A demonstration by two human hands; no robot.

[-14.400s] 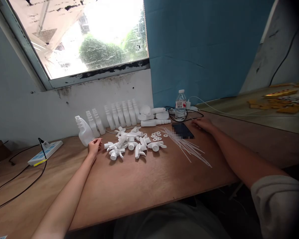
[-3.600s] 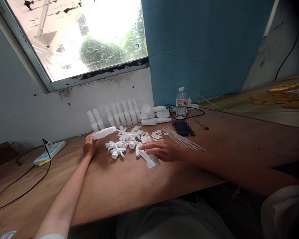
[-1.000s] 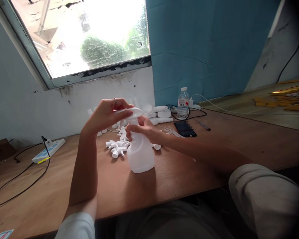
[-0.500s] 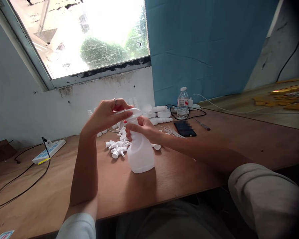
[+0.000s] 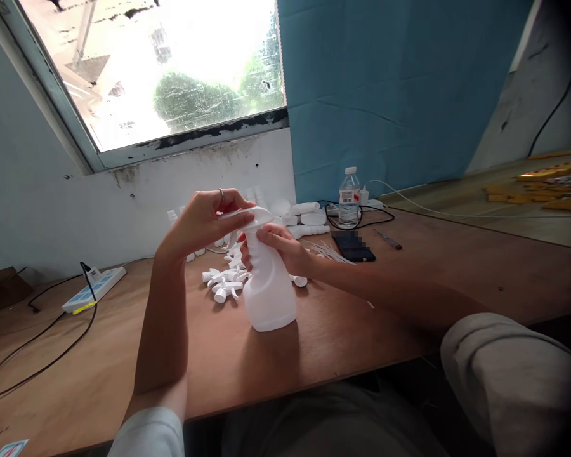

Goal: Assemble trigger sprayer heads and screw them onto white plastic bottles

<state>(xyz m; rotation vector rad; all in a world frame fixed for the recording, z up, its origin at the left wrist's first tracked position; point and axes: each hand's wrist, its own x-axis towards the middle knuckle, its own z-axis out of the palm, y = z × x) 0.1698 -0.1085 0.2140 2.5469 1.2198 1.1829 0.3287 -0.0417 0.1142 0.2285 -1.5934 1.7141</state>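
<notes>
A translucent white spray bottle (image 5: 270, 292) stands upright on the brown table, near its front edge. On its neck sits a white trigger spray head (image 5: 257, 217). My left hand (image 5: 214, 212), with a ring on one finger, pinches the spray head from the left. My right hand (image 5: 280, 247) is wrapped around the bottle's neck just beneath the head, thumb toward me. Part of the trigger and the collar are hidden by my fingers. Behind the bottle lies a pile of loose white trigger spray heads (image 5: 226, 282).
More white bottles (image 5: 309, 219) lie against the wall. Thin white tubes (image 5: 330, 251), a black phone (image 5: 353, 246), a knife (image 5: 388, 239) and a water bottle (image 5: 349, 200) are at the right. A power strip (image 5: 94, 290) with black cable lies left.
My right hand's thumb and fingers have shifted slightly around the bottle's neck, just under the spray head. The left hand keeps its pinch, and the bottle stays almost in place.
</notes>
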